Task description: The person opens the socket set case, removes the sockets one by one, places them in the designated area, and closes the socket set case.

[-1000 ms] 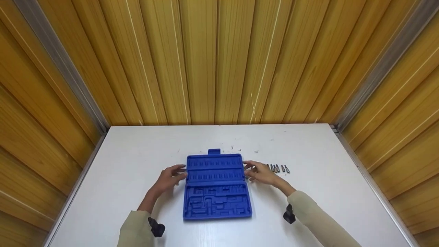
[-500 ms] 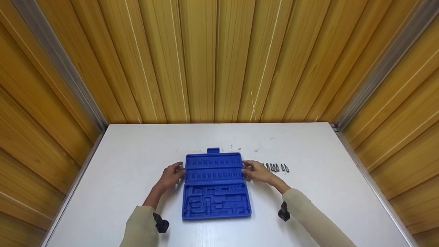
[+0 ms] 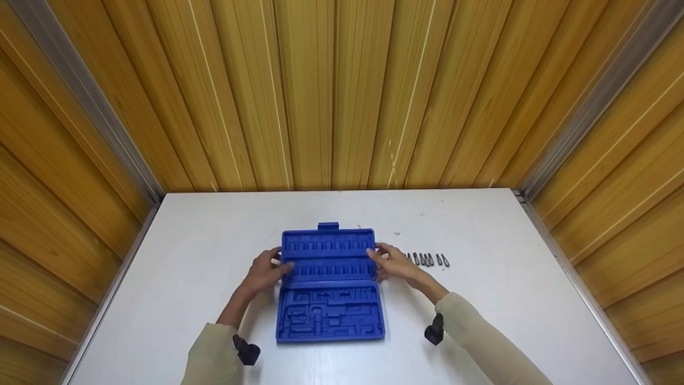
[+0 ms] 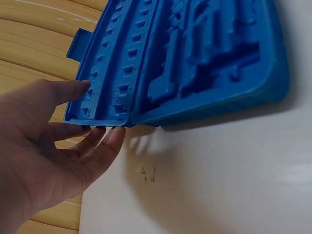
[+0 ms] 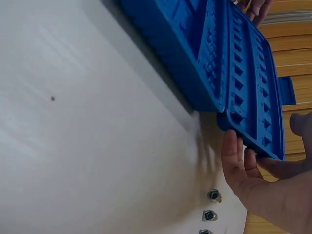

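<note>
An unfolded blue plastic tool case (image 3: 331,286) stands on the white table, its moulded tray (image 4: 209,58) flat and its lid (image 3: 328,255) tilted up off the surface. My left hand (image 3: 267,271) grips the lid's left edge, thumb over the inner face and fingers behind. At the opposite edge my right hand (image 3: 398,264) holds the lid with its thumb over the rim; in the right wrist view the fingers (image 5: 234,161) are beneath the edge. The latch tab (image 3: 328,225) sticks up from the lid's far side. The slots hold nothing visible.
Several small metal bits (image 3: 425,260) lie in a row just right of my right hand; some show their square ends in the right wrist view. Small dark specks dot the white table (image 3: 224,224). Yellow wood-look panels (image 3: 310,107) enclose its back and sides.
The lid has risen from lying flat to a tilt, lifted by both hands. My thumbs have come over its inner face. The case has shifted slightly left in the head view.
</note>
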Tool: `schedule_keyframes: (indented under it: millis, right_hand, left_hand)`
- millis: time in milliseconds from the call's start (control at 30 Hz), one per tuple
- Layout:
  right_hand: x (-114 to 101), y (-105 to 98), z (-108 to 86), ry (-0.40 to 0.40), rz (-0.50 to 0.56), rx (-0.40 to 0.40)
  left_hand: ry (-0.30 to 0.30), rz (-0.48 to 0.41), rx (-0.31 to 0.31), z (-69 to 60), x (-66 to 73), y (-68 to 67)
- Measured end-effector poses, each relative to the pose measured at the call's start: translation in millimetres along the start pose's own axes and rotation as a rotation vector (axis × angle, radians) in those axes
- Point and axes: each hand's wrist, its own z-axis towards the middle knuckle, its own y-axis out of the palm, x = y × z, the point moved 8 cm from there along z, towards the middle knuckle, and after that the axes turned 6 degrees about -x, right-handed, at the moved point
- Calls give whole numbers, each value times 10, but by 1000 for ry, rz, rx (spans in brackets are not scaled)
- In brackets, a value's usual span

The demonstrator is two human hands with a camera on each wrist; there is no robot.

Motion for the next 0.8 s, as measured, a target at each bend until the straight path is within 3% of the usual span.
schedule_keyframes:
  millis: [133,300,433,567,700,800]
  right_hand:
    - [-89,-58,14,3,6,53]
    - [-143,-75,28,1,215,85]
    - [-149,-107,26,-18,339,132]
    - [-145,-128,6,-51,391,165]
    - [-126,-123,-27,-78,422,164]
    - [-127,-91,-64,-108,432,120]
  left_hand:
    - [-4,-23,17,-17,102,-46]
    - [-24,-93,50,-9,122,-85]
    - [-21,-202,65,10,115,-75]
    - [-4,-337,102,25,117,-67]
    - [11,-383,154,23,95,-72]
    - [26,-379,143,-28,82,-91]
